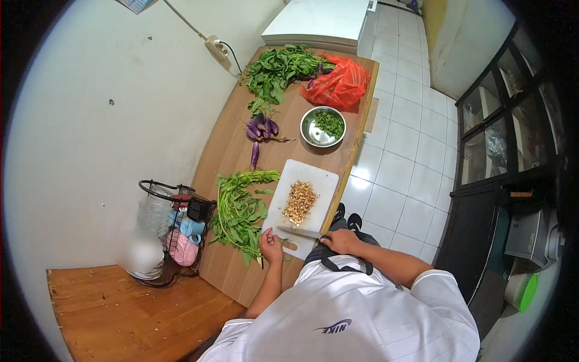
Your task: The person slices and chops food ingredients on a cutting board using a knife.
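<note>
At lower centre, the right grip (342, 241) hides much of the handle of the knife (297, 231), and the chopped brown bits (300, 202) are too small to identify. The red bag (341, 84) at upper centre conceals most of its contents; a white blur (143, 252) at lower left masks some dishware (149, 274). The top edge cuts off a printed sheet (137, 5), upper left.
</note>
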Available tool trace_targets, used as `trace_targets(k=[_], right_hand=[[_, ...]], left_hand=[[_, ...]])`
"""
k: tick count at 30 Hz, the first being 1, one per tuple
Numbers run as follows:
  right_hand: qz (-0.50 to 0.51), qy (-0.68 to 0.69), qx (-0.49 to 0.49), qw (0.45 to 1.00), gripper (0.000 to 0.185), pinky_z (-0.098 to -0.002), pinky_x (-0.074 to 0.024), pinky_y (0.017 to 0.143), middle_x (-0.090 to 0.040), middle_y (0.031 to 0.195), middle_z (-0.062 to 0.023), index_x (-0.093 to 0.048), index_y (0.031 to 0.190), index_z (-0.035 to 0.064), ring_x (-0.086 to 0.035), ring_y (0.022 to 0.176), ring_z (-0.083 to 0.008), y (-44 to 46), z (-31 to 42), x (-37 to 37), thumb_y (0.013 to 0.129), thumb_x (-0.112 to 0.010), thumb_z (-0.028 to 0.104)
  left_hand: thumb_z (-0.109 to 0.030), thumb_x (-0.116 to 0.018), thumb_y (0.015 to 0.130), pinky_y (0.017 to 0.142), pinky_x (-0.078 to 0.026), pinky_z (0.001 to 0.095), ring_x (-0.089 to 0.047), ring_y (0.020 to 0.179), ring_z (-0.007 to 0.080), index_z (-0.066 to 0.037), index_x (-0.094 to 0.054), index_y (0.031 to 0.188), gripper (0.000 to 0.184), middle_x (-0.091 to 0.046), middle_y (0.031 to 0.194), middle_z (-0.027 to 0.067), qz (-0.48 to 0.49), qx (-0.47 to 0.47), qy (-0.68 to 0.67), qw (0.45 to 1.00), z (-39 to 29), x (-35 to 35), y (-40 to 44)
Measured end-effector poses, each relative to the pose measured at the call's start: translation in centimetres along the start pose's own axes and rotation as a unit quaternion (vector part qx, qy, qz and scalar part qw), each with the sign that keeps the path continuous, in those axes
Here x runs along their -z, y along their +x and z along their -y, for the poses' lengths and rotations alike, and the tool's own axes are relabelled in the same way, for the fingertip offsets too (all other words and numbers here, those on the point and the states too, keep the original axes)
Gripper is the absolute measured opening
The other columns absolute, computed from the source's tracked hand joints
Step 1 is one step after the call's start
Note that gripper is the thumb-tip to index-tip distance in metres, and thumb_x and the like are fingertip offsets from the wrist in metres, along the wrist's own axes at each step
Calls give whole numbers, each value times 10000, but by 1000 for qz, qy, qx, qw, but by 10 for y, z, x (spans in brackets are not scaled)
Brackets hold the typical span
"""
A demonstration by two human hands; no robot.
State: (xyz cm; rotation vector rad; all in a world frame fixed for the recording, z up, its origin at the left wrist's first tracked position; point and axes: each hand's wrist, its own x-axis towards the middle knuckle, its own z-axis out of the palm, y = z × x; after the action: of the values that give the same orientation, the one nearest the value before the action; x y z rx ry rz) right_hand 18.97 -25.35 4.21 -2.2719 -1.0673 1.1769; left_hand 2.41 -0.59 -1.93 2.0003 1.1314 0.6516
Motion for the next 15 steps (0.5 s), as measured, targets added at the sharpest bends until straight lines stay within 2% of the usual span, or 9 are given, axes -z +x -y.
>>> trace_targets(k=[2,4,6,7,9,10,12,13,15], right_hand=[[-66,33,-40,996,564,-564,-565,837,-746,1001,-249,-722,1176,98,-719,960,-444,9,-1,-3,1024,-470,579],[-91,23,-45,995,554,-566,-567,800,-748,936,-236,-720,1164,105,-724,904,-440,9,4,3,1015,-484,584],[-91,-9,-44,995,517,-532,-581,789,-750,919,-217,-731,1120,98,-735,884,-409,2,8,13,1008,-524,559],[-91,-10,-44,995,517,-532,-581,789,-750,919,-217,-731,1120,98,-735,884,-409,-4,11,16,1008,-524,559],[-123,-26,-35,991,489,-531,-579,719,-744,849,-192,-728,1102,104,-735,816,-392,-13,9,24,993,-557,549],[-123,-29,-34,991,489,-531,-579,719,-744,849,-192,-728,1102,104,-735,816,-392,-14,6,25,993,-557,549],[-136,-34,-28,990,484,-531,-567,686,-733,813,-194,-716,1117,130,-725,780,-389,-20,1,24,981,-566,569],[-137,-37,-29,989,484,-531,-567,686,-733,813,-194,-716,1117,130,-725,780,-389,-21,-2,24,981,-566,569],[-181,-51,-12,982,462,-525,-564,661,-730,799,-183,-715,1094,135,-723,766,-380,-26,-4,24,973,-591,563]], left_hand=[[26,-653,834,740,-505,308,-544,737,153,-74,-745,1157,350,-578,875,39,-16,20,-12,1000,0,-3,2],[9,-684,864,732,-502,299,-546,733,142,-84,-739,1167,321,-586,919,38,-13,15,-6,1000,2,-6,3],[-126,-795,869,765,-505,321,-560,788,174,-99,-720,1214,354,-589,979,48,4,75,-54,996,-1,-12,7],[-126,-795,869,765,-505,321,-560,788,174,-99,-720,1214,354,-589,979,48,3,76,-54,996,-10,-12,10],[-380,-929,749,864,-511,395,-595,954,244,-143,-648,1339,695,-600,1073,68,49,73,57,995,-34,-16,19],[-380,-929,749,864,-511,395,-595,954,244,-143,-648,1339,695,-600,1073,68,47,74,54,995,-48,-17,23],[-535,-974,586,977,-478,476,-566,1158,315,-195,-560,1442,1009,-614,1164,93,120,69,171,976,-68,-17,29],[-566,-980,529,1037,-446,514,-533,1254,341,-230,-510,1485,1117,-612,1251,110,137,70,200,968,-76,-20,33],[-553,-979,537,1046,-440,518,-530,1260,341,-230,-511,1484,1104,-608,1269,112,142,65,213,965,-90,-26,42]])
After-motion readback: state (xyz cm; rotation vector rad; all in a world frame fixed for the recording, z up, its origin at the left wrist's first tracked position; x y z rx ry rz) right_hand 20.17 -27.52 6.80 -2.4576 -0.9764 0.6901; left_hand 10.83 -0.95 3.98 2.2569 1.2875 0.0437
